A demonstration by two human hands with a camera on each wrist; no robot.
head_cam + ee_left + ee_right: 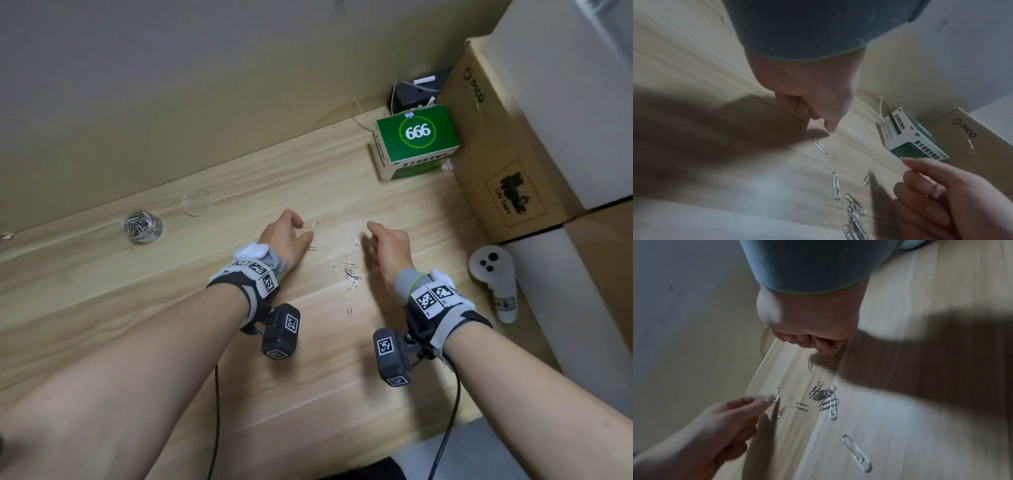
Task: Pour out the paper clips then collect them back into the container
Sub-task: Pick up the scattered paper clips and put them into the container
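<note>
Loose silver paper clips (351, 275) lie in a small heap on the wooden table (171, 308), between my two hands; the heap also shows in the wrist views (855, 216) (824, 395). My left hand (306, 229) has curled fingers and pinches one paper clip (824, 128) at its fingertips, just above the table. My right hand (368, 236) hovers right of the heap with its fingers curled (813, 345); a thin clip wire (934, 188) shows among them. The clear container (142, 226), with several clips in it, stands at the far left with its clear lid (197, 202) beside it.
A green and white box (416, 140) stands at the back right against a large cardboard box (507, 137). A white controller (493, 274) lies at the right edge. A single clip (348, 308) lies nearer me than the heap.
</note>
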